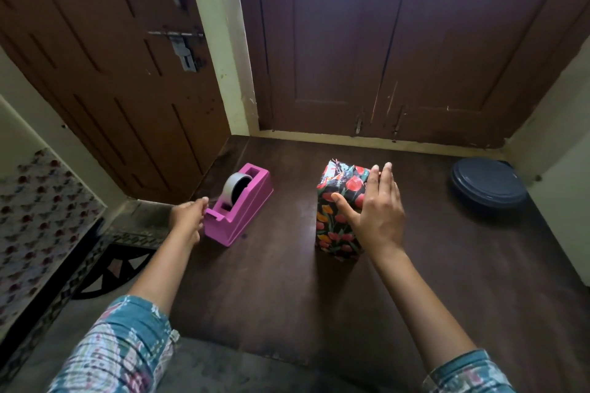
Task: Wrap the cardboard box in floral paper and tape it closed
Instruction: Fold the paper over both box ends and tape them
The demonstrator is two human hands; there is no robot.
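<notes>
The box [335, 220], covered in dark floral paper with red and orange tulips, stands upright in the middle of the dark wooden table [287, 281]. Its top end shows crumpled folded paper. My right hand [376, 210] lies flat against the box's right side, fingers straight, thumb across the front face. A pink tape dispenser [238, 210] with a grey roll sits to the left of the box. My left hand [189, 216] is at the dispenser's near cutter end, fingers curled there; whether they pinch tape is unclear.
A dark round lidded container [488, 187] sits at the table's far right. Brown wooden doors [351, 41] close off the back. A patterned surface [35, 217] and a floor mat [108, 268] lie to the left, below the table edge.
</notes>
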